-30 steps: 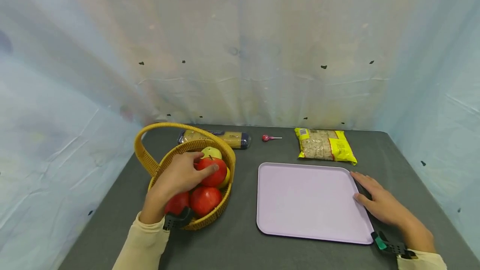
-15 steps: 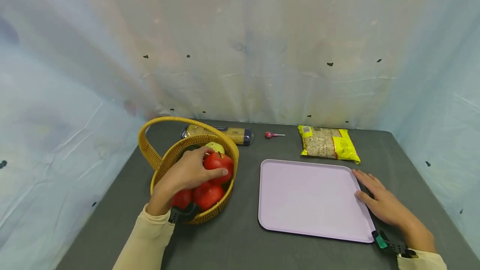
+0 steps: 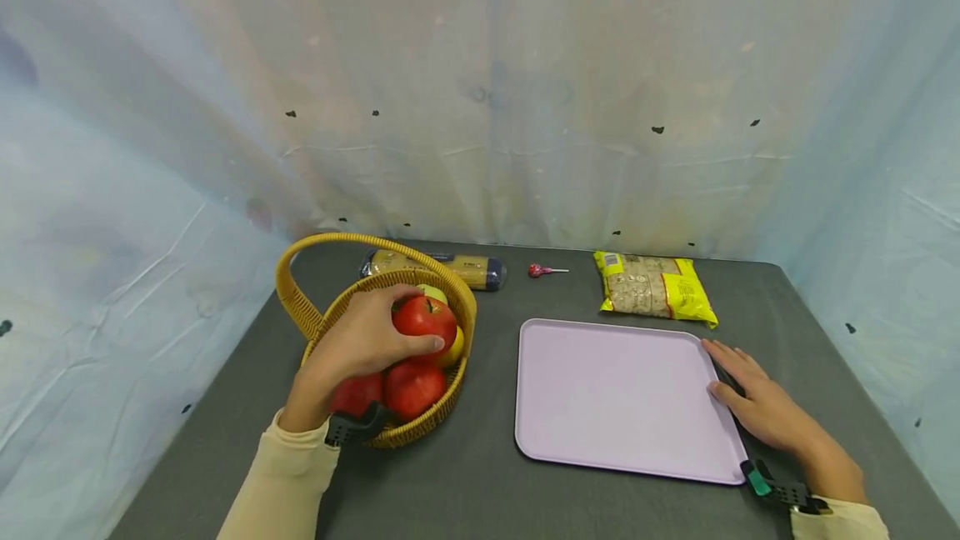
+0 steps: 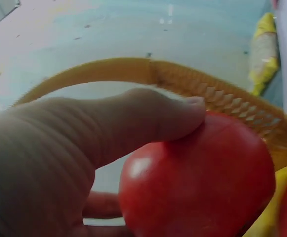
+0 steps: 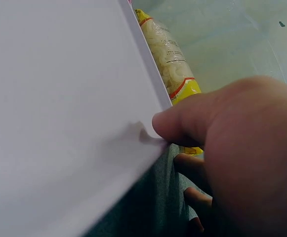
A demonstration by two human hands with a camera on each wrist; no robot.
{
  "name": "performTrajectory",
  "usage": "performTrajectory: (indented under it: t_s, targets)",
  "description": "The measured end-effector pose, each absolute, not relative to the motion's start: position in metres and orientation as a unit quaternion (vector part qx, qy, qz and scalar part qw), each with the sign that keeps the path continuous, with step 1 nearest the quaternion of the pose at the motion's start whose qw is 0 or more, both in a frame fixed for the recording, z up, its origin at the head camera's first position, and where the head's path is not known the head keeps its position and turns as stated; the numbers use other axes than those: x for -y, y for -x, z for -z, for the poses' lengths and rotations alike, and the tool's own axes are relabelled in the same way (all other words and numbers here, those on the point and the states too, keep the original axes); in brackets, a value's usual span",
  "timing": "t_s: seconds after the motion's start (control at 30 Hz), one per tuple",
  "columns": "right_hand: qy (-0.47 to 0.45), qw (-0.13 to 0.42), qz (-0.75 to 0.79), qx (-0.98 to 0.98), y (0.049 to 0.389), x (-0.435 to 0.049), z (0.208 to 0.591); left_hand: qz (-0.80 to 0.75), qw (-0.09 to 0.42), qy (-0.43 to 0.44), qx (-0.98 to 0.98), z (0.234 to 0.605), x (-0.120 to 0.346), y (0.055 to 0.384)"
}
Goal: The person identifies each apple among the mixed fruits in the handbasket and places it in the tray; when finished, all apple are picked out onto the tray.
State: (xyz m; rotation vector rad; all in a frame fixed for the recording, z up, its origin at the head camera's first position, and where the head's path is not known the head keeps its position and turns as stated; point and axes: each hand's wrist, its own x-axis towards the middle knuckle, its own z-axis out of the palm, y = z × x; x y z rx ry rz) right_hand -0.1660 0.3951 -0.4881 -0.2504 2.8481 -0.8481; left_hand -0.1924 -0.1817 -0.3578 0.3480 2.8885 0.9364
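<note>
My left hand (image 3: 367,332) grips a red apple (image 3: 426,322) at the top of a yellow wicker basket (image 3: 431,427). In the left wrist view the thumb lies over the side of the apple (image 4: 202,173), with some fingertips behind it. Other red fruits (image 3: 415,390) lie below it, beside a yellow fruit (image 3: 453,350) and a pale green one (image 3: 433,293). My right hand (image 3: 765,402) rests at the right edge of a lilac tray (image 3: 626,398), fingers extended. Its thumb touches the tray rim in the right wrist view.
Behind the tray lies a yellow bag (image 3: 656,286) of pale dry food. A lollipop (image 3: 546,271) lies to its left. A yellow and dark blue packet (image 3: 468,271) sits behind the basket, partly hidden by its arched handle. A pale curtain (image 3: 480,107) closes off the table's back and sides.
The apple in my left hand has shifted right over the yellow fruit, then back left and slightly up, uncovering it again. My right hand has stayed at the tray edge.
</note>
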Motion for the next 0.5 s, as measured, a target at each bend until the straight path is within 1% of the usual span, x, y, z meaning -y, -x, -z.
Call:
performTrajectory:
  t_s: [0.17, 0.3, 0.37, 0.5]
  targets:
    - [0.082, 0.082, 0.284, -0.952, 0.166, -0.394, 0.487, -0.330, 0.048, -0.132, -0.933, 0.341, 0.198, 0.180]
    - [0.082, 0.082, 0.288, -0.951, 0.165, -0.394, 0.486, -0.364, 0.053, -0.168, -0.915, 0.329, 0.208, 0.168]
    - [0.082, 0.082, 0.290, -0.950, 0.165, -0.393, 0.486, -0.384, 0.053, -0.198, -0.900, 0.324, 0.210, 0.162]
    - [0.082, 0.085, 0.294, -0.949, 0.165, -0.393, 0.486, -0.430, 0.071, -0.277, -0.856, 0.317, 0.208, 0.151]
